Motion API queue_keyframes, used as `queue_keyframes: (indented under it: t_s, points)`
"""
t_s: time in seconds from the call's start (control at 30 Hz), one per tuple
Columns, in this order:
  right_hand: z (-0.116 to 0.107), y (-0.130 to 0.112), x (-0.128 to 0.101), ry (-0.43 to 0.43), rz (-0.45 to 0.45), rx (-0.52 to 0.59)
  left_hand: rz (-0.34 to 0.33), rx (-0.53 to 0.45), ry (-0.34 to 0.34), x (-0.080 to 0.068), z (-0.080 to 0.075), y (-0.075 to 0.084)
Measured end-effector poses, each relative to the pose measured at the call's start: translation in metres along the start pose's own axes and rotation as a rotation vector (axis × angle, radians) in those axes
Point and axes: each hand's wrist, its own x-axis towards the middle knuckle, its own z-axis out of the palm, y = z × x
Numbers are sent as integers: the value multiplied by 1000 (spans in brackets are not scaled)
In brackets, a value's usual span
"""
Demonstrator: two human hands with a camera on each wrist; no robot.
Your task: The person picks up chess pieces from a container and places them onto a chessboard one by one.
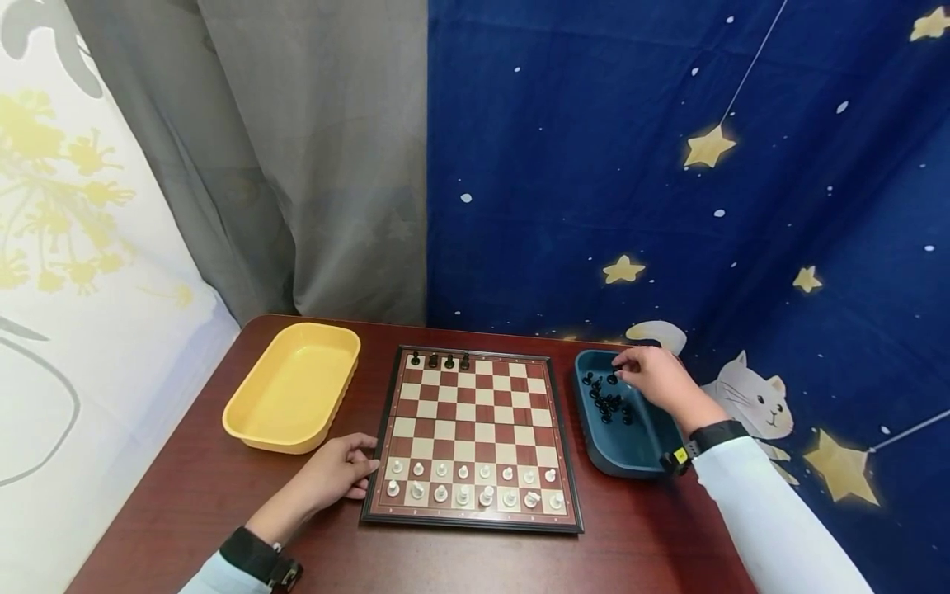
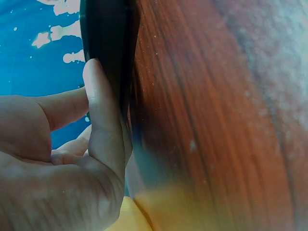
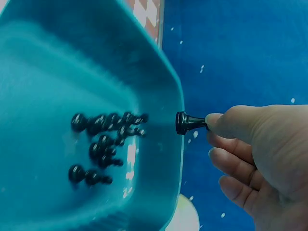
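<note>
Between thumb and forefinger my right hand (image 1: 653, 375) pinches a black chess piece (image 3: 188, 122) by its upper end, base pointing away from the hand; the fingertips hide its head. It is held over the far part of the dark blue tray (image 1: 631, 470), where several black chess pieces (image 3: 96, 122) lie in a loose heap. My left hand (image 1: 341, 469) rests on the table at the chessboard's left side, fingers touching the frame. On the chessboard (image 1: 475, 412), white chess pieces (image 1: 463, 493) fill the two near rows. Several black pieces (image 1: 449, 361) stand at the left of the far row.
A yellow tray (image 1: 297, 388) stands to the left of the chessboard, close to my left forearm. The brown table (image 1: 438, 569) ends at a gray curtain (image 1: 356, 165) and a dark blue, star-patterned curtain (image 1: 549, 206) behind.
</note>
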Motion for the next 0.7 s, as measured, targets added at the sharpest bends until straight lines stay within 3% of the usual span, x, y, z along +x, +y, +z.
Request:
queue_keyframes:
  t_s: [0.3, 0.7]
  points:
    - [1, -30, 22, -34, 8, 46, 20, -11, -6, 1, -1, -2]
    - [29, -86, 68, -83, -96, 59, 18, -15, -7, 1, 0, -2]
